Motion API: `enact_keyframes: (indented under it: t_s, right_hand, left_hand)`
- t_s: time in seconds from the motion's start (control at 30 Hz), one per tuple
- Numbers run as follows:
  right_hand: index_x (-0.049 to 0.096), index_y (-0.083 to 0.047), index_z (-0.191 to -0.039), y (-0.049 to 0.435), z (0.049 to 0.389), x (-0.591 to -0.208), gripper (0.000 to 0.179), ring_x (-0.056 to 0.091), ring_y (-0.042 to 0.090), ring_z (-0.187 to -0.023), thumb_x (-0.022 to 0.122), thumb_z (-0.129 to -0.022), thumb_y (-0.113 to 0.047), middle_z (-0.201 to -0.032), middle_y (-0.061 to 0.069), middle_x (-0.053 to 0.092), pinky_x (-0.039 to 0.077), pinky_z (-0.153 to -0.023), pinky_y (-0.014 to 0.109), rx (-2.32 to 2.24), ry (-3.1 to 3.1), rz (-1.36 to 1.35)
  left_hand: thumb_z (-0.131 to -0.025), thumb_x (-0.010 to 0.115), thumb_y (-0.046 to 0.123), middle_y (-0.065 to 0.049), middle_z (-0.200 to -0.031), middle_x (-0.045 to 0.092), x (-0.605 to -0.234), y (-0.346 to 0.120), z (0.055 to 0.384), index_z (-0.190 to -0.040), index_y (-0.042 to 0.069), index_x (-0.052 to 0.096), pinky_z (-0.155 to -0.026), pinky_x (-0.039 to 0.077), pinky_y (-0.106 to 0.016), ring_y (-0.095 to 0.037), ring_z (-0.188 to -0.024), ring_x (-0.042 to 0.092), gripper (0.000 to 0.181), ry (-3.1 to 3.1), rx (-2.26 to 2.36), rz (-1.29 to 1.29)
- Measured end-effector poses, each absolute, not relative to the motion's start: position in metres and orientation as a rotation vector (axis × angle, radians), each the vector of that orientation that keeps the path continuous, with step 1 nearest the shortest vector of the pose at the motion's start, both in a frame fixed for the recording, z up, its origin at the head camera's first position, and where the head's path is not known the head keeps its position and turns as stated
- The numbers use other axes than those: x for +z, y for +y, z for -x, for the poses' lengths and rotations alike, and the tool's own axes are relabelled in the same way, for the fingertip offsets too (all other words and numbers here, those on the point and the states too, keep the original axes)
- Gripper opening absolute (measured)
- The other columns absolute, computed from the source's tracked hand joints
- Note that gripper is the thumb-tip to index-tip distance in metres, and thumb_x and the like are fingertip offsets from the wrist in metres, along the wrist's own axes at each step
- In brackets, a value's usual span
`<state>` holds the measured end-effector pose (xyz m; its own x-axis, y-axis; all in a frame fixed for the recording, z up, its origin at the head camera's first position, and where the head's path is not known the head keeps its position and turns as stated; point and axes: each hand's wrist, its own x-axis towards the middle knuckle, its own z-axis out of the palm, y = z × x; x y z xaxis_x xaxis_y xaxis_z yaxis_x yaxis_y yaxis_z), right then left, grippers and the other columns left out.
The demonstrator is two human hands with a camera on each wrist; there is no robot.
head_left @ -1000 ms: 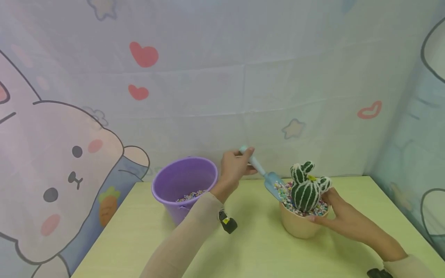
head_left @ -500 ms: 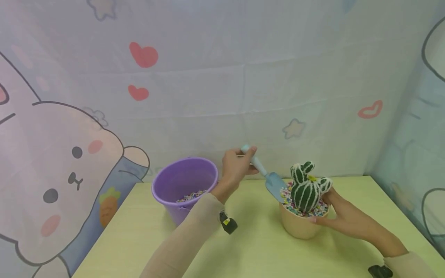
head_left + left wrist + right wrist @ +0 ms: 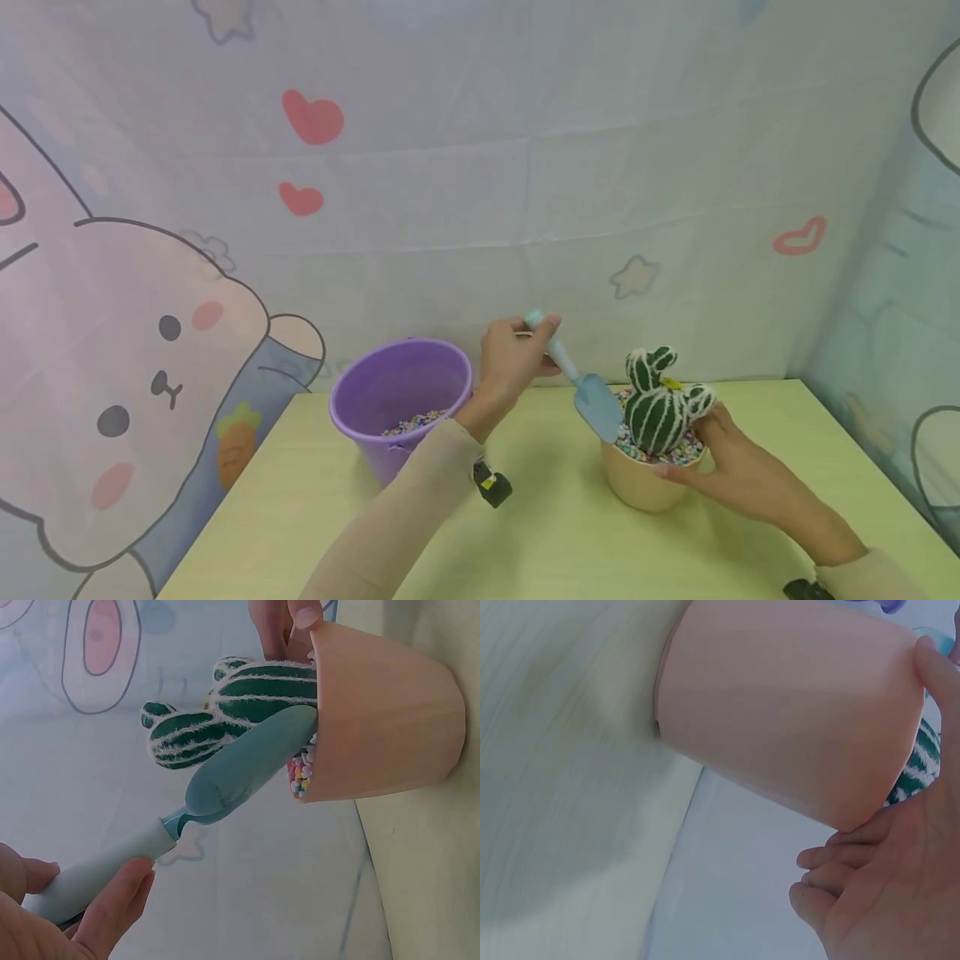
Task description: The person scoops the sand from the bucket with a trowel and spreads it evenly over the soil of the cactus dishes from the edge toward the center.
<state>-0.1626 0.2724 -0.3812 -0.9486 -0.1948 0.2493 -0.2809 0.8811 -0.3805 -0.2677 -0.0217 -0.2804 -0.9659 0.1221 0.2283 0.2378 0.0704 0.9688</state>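
Observation:
My left hand (image 3: 513, 362) pinches the handle of a light blue trowel (image 3: 598, 407), whose blade slopes down to the right. The blade looks bare, and its tip rests at the rim of a peach flower pot (image 3: 643, 485). In the pot a knitted green cactus (image 3: 654, 421) with white stripes stands amid coloured pebbles (image 3: 686, 452). My right hand (image 3: 750, 475) grips the pot's right rim, thumb towards me, some fingers hidden behind the cactus. Seen in the left wrist view, the blade (image 3: 251, 765) crosses in front of the cactus.
To the left of the pot stands a purple bucket (image 3: 397, 387) with coloured pebbles in its bottom. Both are on a pale yellow-green table (image 3: 540, 533). A cartoon-printed cloth (image 3: 480, 200) hangs close behind the table.
Pebbles on the trowel's blade have slid off into the pot. My left hand has shifted slightly right, tipping the trowel more steeply. My right hand and the pot have shifted slightly left.

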Motion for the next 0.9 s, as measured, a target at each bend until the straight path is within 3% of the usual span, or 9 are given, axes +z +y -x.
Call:
enact_keyframes:
  t_s: [0.13,0.27,0.37,0.57,0.67,0.73,0.8,0.9]
  right_hand:
    - [0.050,-0.004,-0.142,0.267,0.160,-0.381,0.083,0.066,0.031,-0.107,0.075,-0.090,-0.064,-0.141,0.021,0.045,0.057,-0.065,0.038,0.561,-2.854,-0.296]
    - [0.052,-0.001,-0.140,0.263,0.159,-0.381,0.085,0.066,0.034,-0.107,0.073,-0.090,-0.066,-0.143,0.025,0.045,0.057,-0.061,0.039,0.529,-2.847,-0.261]
    - [0.054,0.002,-0.135,0.262,0.158,-0.381,0.082,0.065,0.035,-0.107,0.074,-0.090,-0.065,-0.143,0.028,0.045,0.058,-0.063,0.041,0.526,-2.841,-0.266]
    - [0.051,-0.003,-0.140,0.264,0.159,-0.380,0.077,0.063,0.034,-0.110,0.076,-0.092,-0.058,-0.146,0.025,0.041,0.060,-0.074,0.044,0.600,-2.823,-0.338]
    - [0.037,-0.004,-0.153,0.267,0.162,-0.375,0.083,0.055,0.044,-0.128,0.074,-0.096,-0.053,-0.151,0.028,0.037,0.058,-0.093,0.058,0.754,-2.814,-0.370]
    - [0.020,-0.005,-0.164,0.270,0.164,-0.368,0.096,0.041,0.055,-0.144,0.072,-0.098,-0.051,-0.160,0.034,0.030,0.048,-0.107,0.072,0.867,-2.819,-0.353]
    - [-0.001,0.000,-0.167,0.275,0.165,-0.360,0.110,0.024,0.064,-0.150,0.068,-0.100,-0.055,-0.166,0.041,0.016,0.038,-0.109,0.082,0.918,-2.862,-0.267]
    - [-0.008,0.007,-0.164,0.281,0.166,-0.349,0.116,0.026,0.069,-0.146,0.062,-0.101,-0.060,-0.165,0.046,0.012,0.038,-0.107,0.084,0.876,-2.903,-0.143]
  left_hand:
    - [-0.100,0.074,0.037,-0.019,-0.090,0.081,-0.278,-0.021,0.264,-0.108,0.000,0.077,-0.067,0.070,-0.033,-0.028,-0.066,0.080,0.038,-2.252,-1.993,0.386]
    - [-0.100,0.074,0.037,-0.018,-0.088,0.081,-0.277,-0.020,0.261,-0.109,0.000,0.077,-0.065,0.070,-0.032,-0.026,-0.064,0.079,0.038,-2.256,-1.958,0.400]
    - [-0.099,0.075,0.035,-0.019,-0.088,0.081,-0.276,-0.019,0.260,-0.109,0.000,0.077,-0.064,0.070,-0.032,-0.028,-0.065,0.079,0.037,-2.243,-1.972,0.402]
    - [-0.100,0.074,0.033,-0.021,-0.091,0.080,-0.277,-0.024,0.263,-0.110,-0.001,0.077,-0.064,0.070,-0.033,-0.031,-0.068,0.080,0.035,-2.233,-2.025,0.386]
    - [-0.102,0.072,0.031,-0.024,-0.095,0.080,-0.274,-0.030,0.266,-0.112,-0.002,0.076,-0.065,0.070,-0.033,-0.032,-0.069,0.080,0.034,-2.201,-2.071,0.374]
    - [-0.103,0.071,0.030,-0.026,-0.097,0.079,-0.271,-0.036,0.268,-0.114,-0.002,0.075,-0.066,0.071,-0.034,-0.032,-0.071,0.080,0.035,-2.170,-2.100,0.361]
    - [-0.103,0.071,0.031,-0.028,-0.100,0.078,-0.266,-0.043,0.270,-0.116,-0.002,0.075,-0.067,0.071,-0.035,-0.032,-0.073,0.081,0.036,-2.144,-2.124,0.349]
    - [-0.103,0.071,0.033,-0.028,-0.104,0.078,-0.260,-0.052,0.273,-0.120,-0.001,0.075,-0.069,0.071,-0.034,-0.031,-0.074,0.081,0.039,-2.128,-2.135,0.329]
